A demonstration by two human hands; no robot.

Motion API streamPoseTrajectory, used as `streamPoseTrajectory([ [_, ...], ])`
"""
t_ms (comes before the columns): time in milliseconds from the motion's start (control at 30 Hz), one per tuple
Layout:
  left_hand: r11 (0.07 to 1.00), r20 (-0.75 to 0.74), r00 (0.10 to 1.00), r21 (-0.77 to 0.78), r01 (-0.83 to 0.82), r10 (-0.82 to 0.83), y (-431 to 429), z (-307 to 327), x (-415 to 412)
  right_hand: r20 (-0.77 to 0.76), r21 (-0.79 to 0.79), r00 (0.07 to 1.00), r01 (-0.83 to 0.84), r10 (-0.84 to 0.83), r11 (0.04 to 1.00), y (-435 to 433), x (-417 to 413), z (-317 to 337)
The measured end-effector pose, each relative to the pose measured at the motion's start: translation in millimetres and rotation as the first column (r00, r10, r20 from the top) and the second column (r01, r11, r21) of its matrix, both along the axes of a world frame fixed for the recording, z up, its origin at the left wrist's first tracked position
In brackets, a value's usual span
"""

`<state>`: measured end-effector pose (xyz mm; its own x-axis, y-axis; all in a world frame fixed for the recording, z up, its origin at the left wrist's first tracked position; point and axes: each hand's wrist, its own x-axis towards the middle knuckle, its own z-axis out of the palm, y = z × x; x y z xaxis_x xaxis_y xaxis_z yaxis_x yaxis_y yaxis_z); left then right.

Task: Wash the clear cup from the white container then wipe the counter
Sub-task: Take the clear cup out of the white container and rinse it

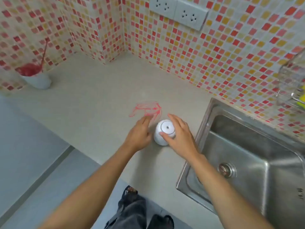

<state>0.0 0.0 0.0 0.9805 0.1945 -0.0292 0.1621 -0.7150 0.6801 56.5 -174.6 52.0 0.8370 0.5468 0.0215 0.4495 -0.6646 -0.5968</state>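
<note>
no readable text, label, brand or number. the red scribble on the counter, just beyond the left hand fingertips, forms no letters. a dark mark on the sink, well right of the right hand fingers, is too blurred to read.

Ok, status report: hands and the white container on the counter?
Left hand open, beside the white container. Right hand open, thumb on it. Red marks on the counter just beyond; sink to the right.
</note>
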Motion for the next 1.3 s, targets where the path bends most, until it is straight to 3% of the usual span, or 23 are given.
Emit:
streamPoseTrajectory([
  [100, 0.997, 0.024, 0.997, -0.036, 0.069, -0.068, -5, -37, -5, -0.043, -0.046, 0.998, 0.037, -0.039, 0.998, 14, 1, -14],
  [233, 0.968, 0.090, 0.991, -0.222, 0.119, -0.101, -26, -68, -2, -0.057, -0.071, 0.993, 0.100, -0.104, 0.992, 23, -5, -24],
  [433, 0.936, 0.089, 0.995, -0.351, -0.003, 0.036, -43, -67, 16, -0.046, -0.156, 0.975, 0.207, -0.217, 0.966, 35, -8, -28],
  [600, 0.934, 0.050, 0.990, -0.341, -0.106, 0.130, -43, -67, 15, -0.015, -0.243, 0.963, 0.258, -0.269, 0.935, 41, -5, -23],
  [1300, 0.968, 0.078, 0.992, -0.237, -0.079, 0.100, -43, -71, 13, -0.262, -0.282, 0.959, -0.180, 0.105, 0.942, 21, 33, 7],
])
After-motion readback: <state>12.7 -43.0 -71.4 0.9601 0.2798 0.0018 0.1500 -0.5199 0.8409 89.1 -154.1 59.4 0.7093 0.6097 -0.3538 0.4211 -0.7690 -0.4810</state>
